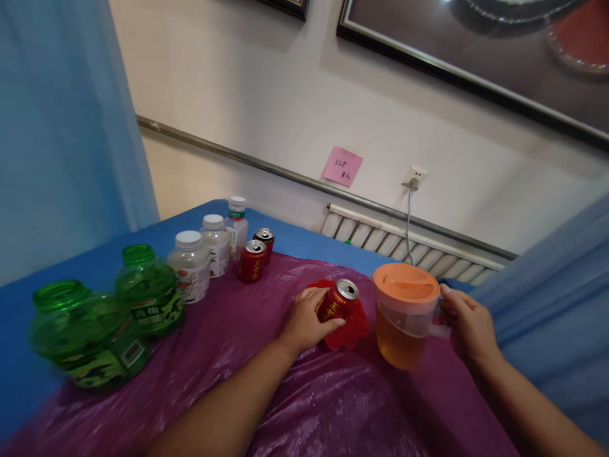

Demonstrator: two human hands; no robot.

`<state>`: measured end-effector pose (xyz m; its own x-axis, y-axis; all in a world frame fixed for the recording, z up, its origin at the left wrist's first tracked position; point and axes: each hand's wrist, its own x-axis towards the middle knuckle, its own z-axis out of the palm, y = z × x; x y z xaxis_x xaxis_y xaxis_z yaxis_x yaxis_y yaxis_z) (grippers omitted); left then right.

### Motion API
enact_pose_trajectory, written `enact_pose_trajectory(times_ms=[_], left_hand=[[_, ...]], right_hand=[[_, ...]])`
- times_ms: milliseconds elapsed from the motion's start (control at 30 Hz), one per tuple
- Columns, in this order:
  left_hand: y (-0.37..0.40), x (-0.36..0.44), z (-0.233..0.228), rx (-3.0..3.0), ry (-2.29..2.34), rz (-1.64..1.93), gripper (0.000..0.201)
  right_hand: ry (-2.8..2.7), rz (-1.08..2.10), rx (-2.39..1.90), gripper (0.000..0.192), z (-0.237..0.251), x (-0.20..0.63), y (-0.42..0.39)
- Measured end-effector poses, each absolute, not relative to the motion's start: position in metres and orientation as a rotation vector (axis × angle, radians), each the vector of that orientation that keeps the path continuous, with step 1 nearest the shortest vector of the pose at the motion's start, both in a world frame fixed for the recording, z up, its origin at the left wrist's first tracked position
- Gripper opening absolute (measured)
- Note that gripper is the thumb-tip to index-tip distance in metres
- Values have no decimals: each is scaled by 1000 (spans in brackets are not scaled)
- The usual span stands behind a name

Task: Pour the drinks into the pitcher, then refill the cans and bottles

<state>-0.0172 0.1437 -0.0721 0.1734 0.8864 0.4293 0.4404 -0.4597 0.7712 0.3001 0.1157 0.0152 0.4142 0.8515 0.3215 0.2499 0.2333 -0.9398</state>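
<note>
My left hand [307, 320] is wrapped round a red drink can [334, 307] with an opened top. The can is over a red scalloped dish [354, 327]; whether it touches the dish I cannot tell. To its right, my right hand [469, 320] grips the handle of a clear pitcher [403, 330]. An orange lid [406, 284] covers the pitcher, and amber liquid fills its lower part. Whether the pitcher's base touches the sheet I cannot tell.
Left of the hands, a row of two green jars [90, 336], several white-capped bottles [190, 270] and two more red cans [252, 261] stands on the table. A purple plastic sheet [219, 374] covers much of the blue surface. Behind are a radiator [361, 231] and a plugged socket [415, 178].
</note>
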Motion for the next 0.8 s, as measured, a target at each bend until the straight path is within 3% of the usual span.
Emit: enact_pose_trajectory(times_ms=[233, 500, 800], left_hand=[[150, -18, -76, 1991, 1272, 1216, 57], [155, -19, -77, 1938, 1369, 1212, 62], [158, -19, -75, 1938, 1400, 1243, 62]], right_hand=[[-855, 564, -1204, 49, -14, 305, 123], [-763, 541, -1130, 53, -37, 318, 116], [-776, 313, -1224, 40, -48, 331, 101]])
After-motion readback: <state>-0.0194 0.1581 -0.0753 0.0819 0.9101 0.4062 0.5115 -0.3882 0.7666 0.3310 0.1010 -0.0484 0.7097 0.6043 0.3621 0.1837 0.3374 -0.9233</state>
